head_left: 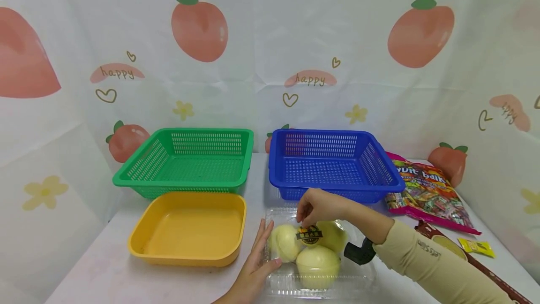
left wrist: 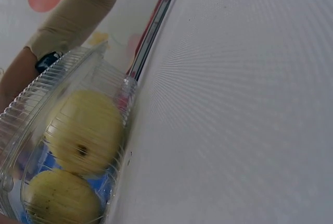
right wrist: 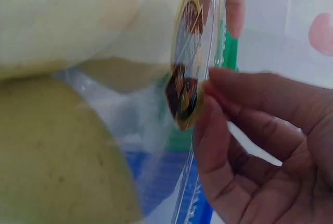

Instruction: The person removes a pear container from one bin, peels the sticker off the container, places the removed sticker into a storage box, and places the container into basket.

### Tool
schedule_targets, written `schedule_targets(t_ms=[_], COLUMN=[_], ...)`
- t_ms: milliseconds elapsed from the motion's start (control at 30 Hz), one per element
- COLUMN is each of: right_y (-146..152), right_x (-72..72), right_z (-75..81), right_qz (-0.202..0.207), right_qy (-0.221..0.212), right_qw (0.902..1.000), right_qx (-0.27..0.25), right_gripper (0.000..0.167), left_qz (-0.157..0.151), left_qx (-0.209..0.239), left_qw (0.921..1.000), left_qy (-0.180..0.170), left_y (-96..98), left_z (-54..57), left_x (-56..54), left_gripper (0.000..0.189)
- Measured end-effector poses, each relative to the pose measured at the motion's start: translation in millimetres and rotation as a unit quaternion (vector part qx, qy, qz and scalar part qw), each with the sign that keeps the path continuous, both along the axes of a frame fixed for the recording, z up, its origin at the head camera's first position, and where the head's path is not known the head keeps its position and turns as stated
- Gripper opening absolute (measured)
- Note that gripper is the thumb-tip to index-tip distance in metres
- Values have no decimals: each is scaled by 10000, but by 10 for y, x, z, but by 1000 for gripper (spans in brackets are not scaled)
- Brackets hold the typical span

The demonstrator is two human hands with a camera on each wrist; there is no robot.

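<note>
A clear plastic clamshell box (head_left: 278, 285) holds several round, pale yellow-green fruits (head_left: 318, 266). On its lid is a dark round sticker with gold edging (head_left: 309, 235). My right hand (head_left: 318, 206) reaches over the box from the right, and its thumb and forefinger pinch the sticker's edge, as the right wrist view shows up close. Against the box's left side lies my left hand (head_left: 257, 266), fingers extended along the wall and thumb on the lid. In the left wrist view, fruits (left wrist: 86, 130) show through the ribbed side.
Behind the box stands a blue basket (head_left: 337, 190); a green basket (head_left: 181, 186) is at back left, with a yellow tub (head_left: 185, 259) before it. On the right lie a candy bag (head_left: 430, 191), a small yellow packet (head_left: 476, 247) and a brown package (head_left: 485, 271).
</note>
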State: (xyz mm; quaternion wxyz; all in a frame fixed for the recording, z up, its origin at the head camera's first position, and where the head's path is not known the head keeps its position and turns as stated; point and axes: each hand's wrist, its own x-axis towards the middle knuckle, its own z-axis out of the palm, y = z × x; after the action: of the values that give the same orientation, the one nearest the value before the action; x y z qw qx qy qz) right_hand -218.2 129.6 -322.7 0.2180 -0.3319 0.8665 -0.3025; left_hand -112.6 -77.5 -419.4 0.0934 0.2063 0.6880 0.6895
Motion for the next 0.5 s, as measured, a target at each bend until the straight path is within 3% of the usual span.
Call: schedule_targets(t_ms=[167,500], right_y=[-6,14], right_x=[16,21], right_z=[7,8], right_qz=[131,87], right_qy=[398,478], right_qw=[9989,9980], right_qx=[228,395], right_gripper=[5,6], left_qz=[-21,31], left_qx=[3,-119], left_qw=[10000,9999], left_qy=[-3,-67], left_y=[2,-5], left_z=[0,-29], left_x=[2,2], left_gripper=[71,72])
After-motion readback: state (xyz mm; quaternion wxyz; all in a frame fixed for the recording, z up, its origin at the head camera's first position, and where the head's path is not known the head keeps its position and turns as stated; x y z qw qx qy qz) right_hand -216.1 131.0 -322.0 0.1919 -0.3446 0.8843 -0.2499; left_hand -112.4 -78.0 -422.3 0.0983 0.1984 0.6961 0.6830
